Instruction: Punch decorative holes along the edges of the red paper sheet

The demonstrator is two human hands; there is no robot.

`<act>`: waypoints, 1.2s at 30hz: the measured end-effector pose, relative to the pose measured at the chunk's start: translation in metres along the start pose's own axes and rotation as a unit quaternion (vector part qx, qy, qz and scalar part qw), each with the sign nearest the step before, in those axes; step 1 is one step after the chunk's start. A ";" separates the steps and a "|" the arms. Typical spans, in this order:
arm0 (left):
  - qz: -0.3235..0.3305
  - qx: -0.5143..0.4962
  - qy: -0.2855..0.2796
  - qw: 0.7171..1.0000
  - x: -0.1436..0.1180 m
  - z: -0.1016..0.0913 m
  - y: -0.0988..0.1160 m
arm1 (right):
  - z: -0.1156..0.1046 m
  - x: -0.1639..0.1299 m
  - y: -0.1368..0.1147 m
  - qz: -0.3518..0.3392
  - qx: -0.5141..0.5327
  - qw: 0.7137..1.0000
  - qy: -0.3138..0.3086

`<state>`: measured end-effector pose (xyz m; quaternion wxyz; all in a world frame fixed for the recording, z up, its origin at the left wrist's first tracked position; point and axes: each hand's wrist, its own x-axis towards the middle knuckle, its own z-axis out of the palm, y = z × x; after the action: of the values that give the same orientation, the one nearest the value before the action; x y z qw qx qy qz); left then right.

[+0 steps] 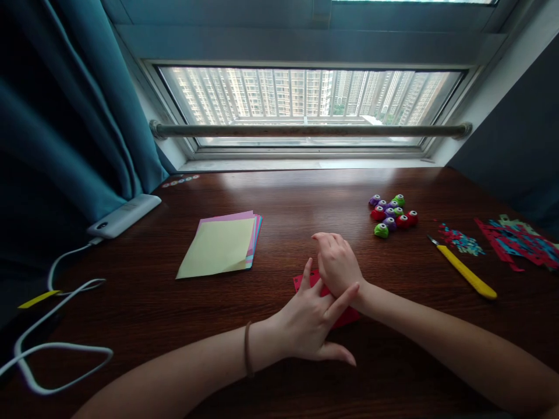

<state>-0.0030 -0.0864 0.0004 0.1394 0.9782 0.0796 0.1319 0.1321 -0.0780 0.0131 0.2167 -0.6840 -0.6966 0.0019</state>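
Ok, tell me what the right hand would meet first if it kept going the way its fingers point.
The right hand points away and slightly left, toward the window. Beyond its fingertips lies only bare table, so the way looks free up to the window sill, though depth is hard to judge.

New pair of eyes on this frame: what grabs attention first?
Dead centre, the left hand and right hand overlap on a red paper piece lying on the dark wooden table. To their left lies a stack of coloured paper, yellow sheet on top. Right of centre sit a cluster of small round punches, a yellow craft knife and red-and-blue paper scraps.
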 end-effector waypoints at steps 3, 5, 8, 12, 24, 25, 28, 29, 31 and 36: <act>0.001 -0.001 -0.002 1.000 0.000 -0.001 0.002 | 0.006 -0.002 0.004 0.016 0.019 1.000 -0.015; -0.002 -0.003 -0.002 1.000 0.000 -0.001 0.002 | 0.009 -0.002 0.006 0.016 0.020 0.999 -0.024; -0.005 -0.003 -0.002 1.000 0.000 0.001 0.003 | 0.011 -0.001 0.007 0.016 0.020 0.999 -0.028; -0.011 -0.006 -0.010 1.000 0.000 0.002 0.004 | 0.010 -0.001 0.007 0.011 0.016 0.999 -0.030; -0.012 -0.007 -0.011 1.000 -0.005 0.011 0.002 | 0.011 -0.001 0.002 -0.006 0.014 1.000 -0.022; -0.012 -0.007 -0.011 1.000 -0.005 0.011 0.003 | 0.011 -0.001 0.002 -0.007 0.017 1.000 -0.020; -0.014 -0.012 -0.013 1.000 -0.004 0.011 0.003 | 0.011 -0.002 0.002 -0.011 0.033 0.999 -0.013; -0.014 -0.015 -0.015 1.000 -0.004 0.010 0.004 | 0.011 -0.002 0.003 -0.012 0.041 0.999 -0.010; -0.016 -0.022 -0.017 0.999 -0.004 0.008 0.004 | 0.012 -0.002 0.004 -0.012 0.062 0.998 -0.002; -0.021 -0.036 -0.032 0.999 -0.002 -0.001 0.004 | 0.005 0.003 0.009 -0.023 0.139 0.990 0.020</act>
<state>-0.0042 -0.0906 0.0018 0.1793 0.9744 0.0907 0.1007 0.1398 -0.0727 0.0070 0.3232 -0.6309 -0.7007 0.0804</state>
